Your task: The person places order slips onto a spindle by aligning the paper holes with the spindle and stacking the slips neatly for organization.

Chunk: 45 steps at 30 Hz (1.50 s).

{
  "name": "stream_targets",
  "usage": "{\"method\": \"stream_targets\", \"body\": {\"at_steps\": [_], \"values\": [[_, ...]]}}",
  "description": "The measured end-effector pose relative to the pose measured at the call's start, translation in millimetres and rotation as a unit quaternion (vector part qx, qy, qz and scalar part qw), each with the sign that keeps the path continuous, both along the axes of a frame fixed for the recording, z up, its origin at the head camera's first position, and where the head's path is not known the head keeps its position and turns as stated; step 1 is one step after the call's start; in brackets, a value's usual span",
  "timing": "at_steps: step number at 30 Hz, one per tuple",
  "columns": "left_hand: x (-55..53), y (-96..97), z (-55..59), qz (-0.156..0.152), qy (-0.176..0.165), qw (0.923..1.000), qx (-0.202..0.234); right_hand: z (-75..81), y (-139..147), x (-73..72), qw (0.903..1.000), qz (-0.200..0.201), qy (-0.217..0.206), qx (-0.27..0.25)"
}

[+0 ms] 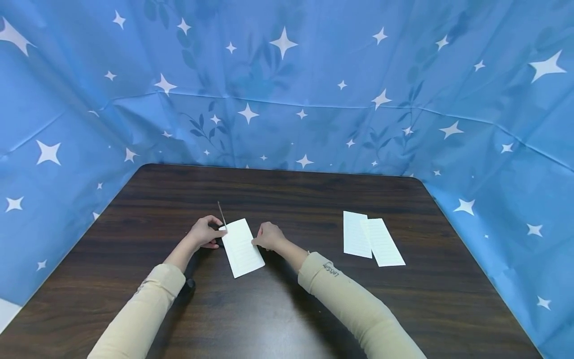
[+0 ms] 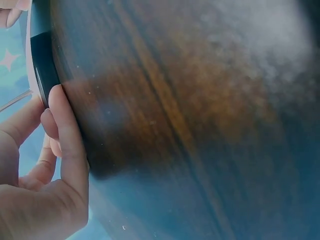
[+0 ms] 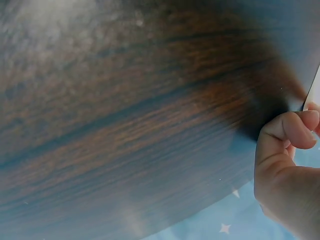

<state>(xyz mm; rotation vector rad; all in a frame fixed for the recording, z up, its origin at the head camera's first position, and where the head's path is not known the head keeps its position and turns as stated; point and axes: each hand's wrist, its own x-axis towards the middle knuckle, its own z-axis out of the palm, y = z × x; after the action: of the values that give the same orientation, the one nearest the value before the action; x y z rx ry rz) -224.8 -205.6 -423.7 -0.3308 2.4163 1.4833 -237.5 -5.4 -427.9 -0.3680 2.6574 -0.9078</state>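
- Starry blue curtain (image 1: 314, 75) hangs beyond our lined sheet (image 1: 243, 249), dark wood-grain table (image 1: 314, 199) beneath.
- Our left hand (image 1: 205, 232) pinches the sheet's left edge near a thin rod (image 1: 221, 214); our right hand (image 1: 270, 236) pinches its right edge, presumably for steadiness.
- Two ruled slips (image 1: 384, 244) lie right of it, seemingly clear of our work.

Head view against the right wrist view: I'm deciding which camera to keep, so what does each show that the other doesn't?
Only the head view shows the two overlapping sheets on the right, the thin stick beside the left hand, and both cream sleeves.

Only the right wrist view shows the right hand close up, its bent fingers in detail too small to make out from the head.

Both share the right hand at the edge of the white sheet, the dark table and the starry blue curtain.
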Motion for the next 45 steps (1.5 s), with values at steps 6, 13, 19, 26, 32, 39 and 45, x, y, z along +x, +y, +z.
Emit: {"method": "stream_targets", "body": {"at_steps": [6, 13, 19, 26, 32, 39, 45], "values": [[-2.7, 1.2, 0.3, -0.007, -0.001, 1.0000, 0.005, 2.2, 6, -4.2, 0.9988, 0.011, -0.030, -0.038], [-0.3, 1.0, 0.2, -0.005, -0.012, 0.9999, 0.000, 1.8, 16, -0.8, 0.9875, 0.025, -0.086, -0.130], [3.1, 1.2, -0.8, -0.004, -0.004, 1.0000, -0.001, 1.8, 24, 3.0, 0.9780, 0.030, -0.112, -0.173], [2.7, 2.0, 1.0, 0.002, -0.012, 0.9998, -0.015, 4.8, 29, 8.9, 0.9761, 0.049, -0.107, -0.182], [5.7, 2.3, -2.2, 0.008, -0.019, 0.9997, -0.010, 8.1, 35, 16.1, 0.9732, 0.066, -0.108, -0.192], [8.9, -1.2, -6.8, 0.002, -0.011, 0.9998, -0.014, 19.2, 47, 22.7, 0.9747, 0.105, -0.069, -0.185], [4.8, 1.0, -0.8, -0.010, 0.001, 0.9998, -0.015, 35.2, 67, 27.8, 0.9726, 0.139, -0.037, -0.183]]}}
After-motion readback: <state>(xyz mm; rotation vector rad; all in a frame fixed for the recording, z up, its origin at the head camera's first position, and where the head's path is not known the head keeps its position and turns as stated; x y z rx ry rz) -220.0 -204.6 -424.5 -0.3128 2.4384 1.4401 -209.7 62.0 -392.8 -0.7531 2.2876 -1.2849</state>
